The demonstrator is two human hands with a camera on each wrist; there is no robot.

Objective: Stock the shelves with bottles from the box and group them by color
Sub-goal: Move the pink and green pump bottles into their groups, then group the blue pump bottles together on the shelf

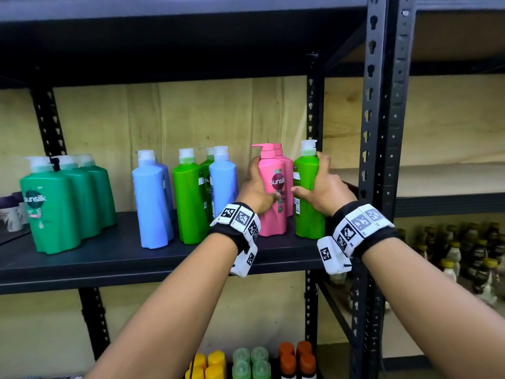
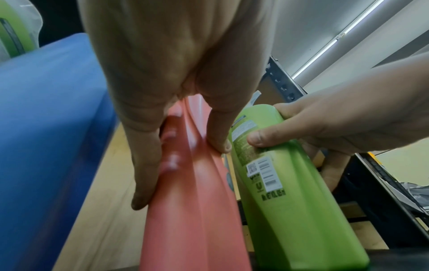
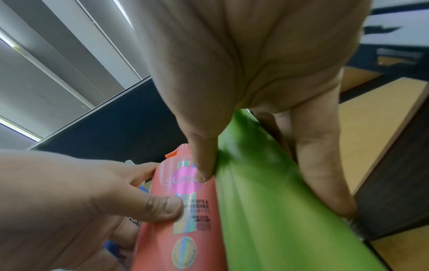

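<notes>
Both hands are at the right end of a dark metal shelf [image 1: 114, 258] with a smooth matte board and punched steel posts. The left hand [image 1: 255, 191] wraps a pink bottle [image 1: 273, 192], thumb on its glossy front label and fingers round the far side, so that grip is closed around the bottle; a second pink bottle [image 1: 287, 170] stands just behind it. The right hand [image 1: 326, 191] holds a bright green bottle [image 1: 308, 192] the same way, thumb on the front edge near the printed back label, fingers curled round the right side. These two bottles stand upright and nearly touch, both of smooth moulded plastic with soft ridges down the sides; the pink one has a pump top, the green one a clear cap. The green bottle sits close to the rear corner post [image 1: 311, 105], with little room on its right. To the left stand a pale blue bottle [image 1: 222, 181], more bright green bottles [image 1: 190, 201], another blue pair [image 1: 153, 198], then a gap and three darker green bottles [image 1: 52, 209]. A wide bare strip runs along the shelf's front edge. Coloured caps [image 1: 257, 362] show on a lower shelf.
</notes>
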